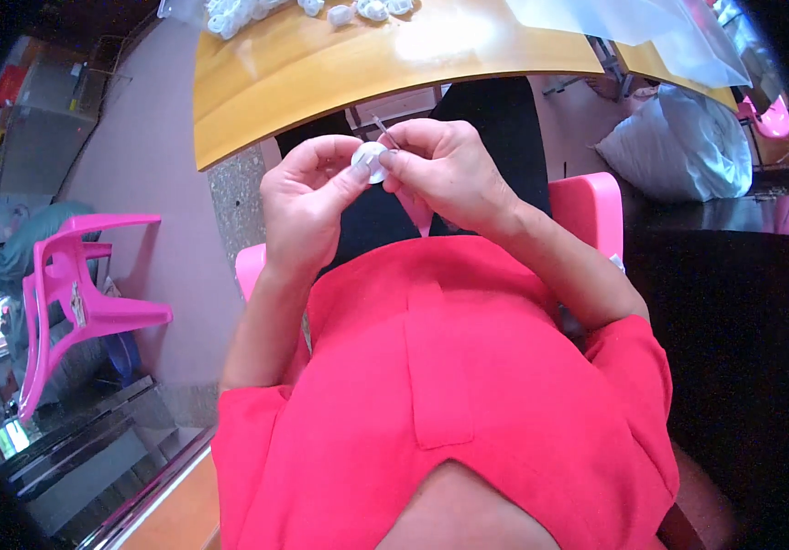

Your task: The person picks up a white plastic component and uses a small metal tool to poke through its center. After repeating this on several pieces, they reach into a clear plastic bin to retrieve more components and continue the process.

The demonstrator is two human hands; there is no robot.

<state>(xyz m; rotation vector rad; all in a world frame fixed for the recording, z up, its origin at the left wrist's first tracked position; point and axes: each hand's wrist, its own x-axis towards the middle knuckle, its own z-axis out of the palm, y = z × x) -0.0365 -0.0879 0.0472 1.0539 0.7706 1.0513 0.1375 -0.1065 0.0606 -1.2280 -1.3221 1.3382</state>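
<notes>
My left hand (pixel 307 197) pinches a small white round plastic piece (pixel 370 165) between thumb and fingertips, just beyond the table's near edge and above my lap. From the other side my right hand (pixel 454 170) is closed, its thumb tip against the same piece. A thin, dark, pointed tool (pixel 383 130) sticks up from between the right fingers. Its kind is too small to make out. The fingers cover part of the white piece.
A yellow wooden table (pixel 321 96) spans the front, with several white plastic parts (pixel 372 11) on it. Clear plastic sheeting (pixel 633 32) covers its right side. A white sack (pixel 683 147) stands at right; a pink chair (pixel 83 302) is at left.
</notes>
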